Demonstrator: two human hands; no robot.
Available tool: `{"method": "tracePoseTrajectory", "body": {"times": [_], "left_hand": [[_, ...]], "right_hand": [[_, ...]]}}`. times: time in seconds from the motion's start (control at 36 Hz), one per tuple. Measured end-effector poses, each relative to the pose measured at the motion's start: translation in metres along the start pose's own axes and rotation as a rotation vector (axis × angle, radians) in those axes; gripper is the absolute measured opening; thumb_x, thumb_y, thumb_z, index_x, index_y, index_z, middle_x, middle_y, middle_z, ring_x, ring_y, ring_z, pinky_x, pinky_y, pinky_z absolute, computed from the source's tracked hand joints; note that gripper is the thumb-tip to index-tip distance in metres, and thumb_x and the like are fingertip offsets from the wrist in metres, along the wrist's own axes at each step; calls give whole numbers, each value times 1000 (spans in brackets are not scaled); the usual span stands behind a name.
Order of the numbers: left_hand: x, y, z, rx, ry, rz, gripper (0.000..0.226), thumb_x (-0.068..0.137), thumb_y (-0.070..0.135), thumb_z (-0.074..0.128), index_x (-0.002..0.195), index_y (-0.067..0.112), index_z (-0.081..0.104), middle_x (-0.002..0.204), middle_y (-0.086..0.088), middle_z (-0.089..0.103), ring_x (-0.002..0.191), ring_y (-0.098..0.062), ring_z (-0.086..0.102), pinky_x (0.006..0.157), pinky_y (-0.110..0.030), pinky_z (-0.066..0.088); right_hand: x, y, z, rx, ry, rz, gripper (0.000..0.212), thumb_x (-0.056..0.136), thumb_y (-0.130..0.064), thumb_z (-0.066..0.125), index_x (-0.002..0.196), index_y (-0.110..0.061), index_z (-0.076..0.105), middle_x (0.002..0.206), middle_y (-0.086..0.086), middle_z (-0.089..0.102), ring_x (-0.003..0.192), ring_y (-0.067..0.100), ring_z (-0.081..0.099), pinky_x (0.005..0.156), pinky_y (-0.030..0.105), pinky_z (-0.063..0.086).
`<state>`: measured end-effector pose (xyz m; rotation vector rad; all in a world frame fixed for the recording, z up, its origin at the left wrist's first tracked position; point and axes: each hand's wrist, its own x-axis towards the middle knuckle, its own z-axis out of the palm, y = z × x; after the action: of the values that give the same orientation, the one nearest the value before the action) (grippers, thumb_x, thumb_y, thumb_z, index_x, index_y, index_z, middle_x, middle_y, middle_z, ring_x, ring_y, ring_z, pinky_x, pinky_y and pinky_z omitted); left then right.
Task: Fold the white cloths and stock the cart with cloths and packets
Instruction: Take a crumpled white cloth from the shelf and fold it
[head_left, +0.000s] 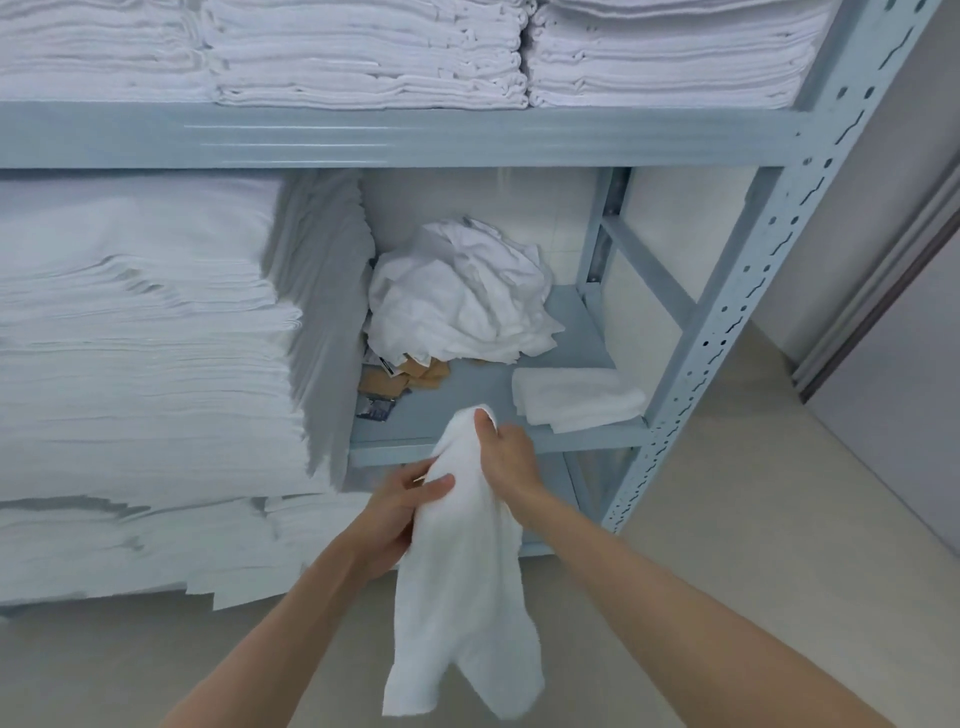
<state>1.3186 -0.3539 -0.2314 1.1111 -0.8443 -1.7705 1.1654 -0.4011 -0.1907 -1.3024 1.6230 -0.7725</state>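
Note:
A white cloth (462, 597) hangs in front of the shelf, held by both hands. My right hand (506, 457) grips its top end, and my left hand (400, 504) pinches its side a little lower, thumb on the fabric. On the blue-grey shelf (467, 410) behind lies a crumpled heap of white cloths (462, 296). A folded white cloth (576, 400) rests at the shelf's front right. Brown and dark packets (400, 379) lie loose under the heap's left edge. No cart is in view.
Tall stacks of folded white linen (145, 338) fill the left of the shelf, and more stacks (363, 52) sit on the shelf above. A perforated metal upright (727, 332) stands on the right, with beige floor (753, 519) and a wall beyond.

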Motion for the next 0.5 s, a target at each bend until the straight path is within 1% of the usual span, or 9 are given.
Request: {"method": "tracePoseTrajectory", "body": {"times": [0.14,0.19,0.25,0.28,0.31,0.33,0.39,0.44,0.5], "left_hand": [[-12,-10,1,44,43,-9,33,89,13,71,121,5,69,119,-16,71,106,-32,70,83,-38,59],[-13,-10,5,59,86,16,29,89,11,72,117,6,71,116,-15,73,101,-29,72,78,-34,59],[-15,-6,9,102,118,38,23,89,12,72,112,12,75,111,-11,75,98,-26,73,74,-31,59],[-15,-3,11,110,144,50,21,89,12,72,109,14,77,109,-9,76,97,-26,74,73,-31,59],[-16,0,12,107,179,63,18,88,12,73,106,16,78,106,-8,77,97,-27,74,73,-32,59],[-17,4,14,97,218,80,17,88,12,73,104,16,78,104,-8,77,96,-29,73,73,-33,59],[-19,14,16,69,268,133,15,89,10,71,103,15,78,103,-11,77,95,-30,72,74,-35,60],[-22,26,23,13,282,189,18,91,9,69,107,11,76,105,-13,76,95,-30,73,74,-35,61],[-24,37,33,-61,288,231,21,92,8,67,113,9,74,108,-14,76,96,-28,73,74,-35,61]], "right_hand": [[-22,19,-3,20,88,55,51,102,-51,37,66,-15,42,69,-1,47,66,17,48,58,32,33],[-28,25,-9,35,114,59,51,101,-51,38,63,-17,40,64,-3,42,60,15,43,53,30,29],[-30,27,-18,75,135,82,53,101,-50,41,64,-11,44,63,-2,43,59,15,41,53,30,28],[-30,26,-23,120,139,98,55,101,-50,42,72,-4,51,69,1,47,63,17,44,55,29,31],[-30,25,-28,182,130,121,56,100,-49,43,88,3,57,81,6,53,72,19,50,61,30,37],[-28,23,-35,249,113,154,56,100,-50,45,106,4,59,96,8,59,85,22,56,72,31,44],[-26,19,-54,399,27,218,59,98,-53,49,128,-2,56,122,9,63,109,28,62,98,39,49],[-26,22,-76,614,-192,239,63,95,-58,53,131,-7,60,125,13,67,113,32,65,103,46,48],[-30,28,-91,740,-414,248,67,89,-65,56,127,-11,66,124,13,68,116,32,65,103,45,48]]}}
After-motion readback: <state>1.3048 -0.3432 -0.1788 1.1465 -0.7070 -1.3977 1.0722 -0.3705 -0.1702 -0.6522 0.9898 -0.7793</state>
